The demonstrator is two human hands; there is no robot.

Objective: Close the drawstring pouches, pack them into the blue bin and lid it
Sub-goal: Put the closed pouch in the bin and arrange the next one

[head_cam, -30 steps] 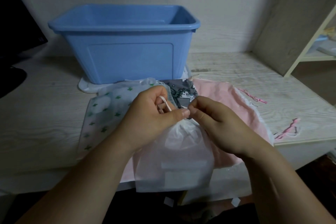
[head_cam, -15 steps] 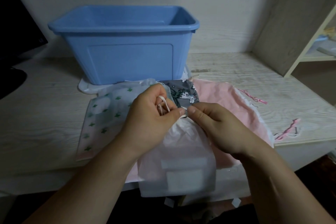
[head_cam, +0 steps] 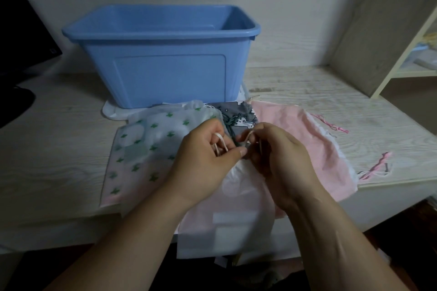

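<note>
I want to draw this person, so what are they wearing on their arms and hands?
Nothing that shows. The left hand and right hand are bare: no gloves, rings or watch. Both forearms are bare too, with no sleeve in view.

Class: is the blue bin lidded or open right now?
Open. The bin has no lid on it; its whole rim and inner walls show.

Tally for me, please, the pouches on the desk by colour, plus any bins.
white pouch: 1
cactus-print pouch: 1
grey pouch: 1
pink pouch: 1
blue bin: 1
Total: 5
</note>
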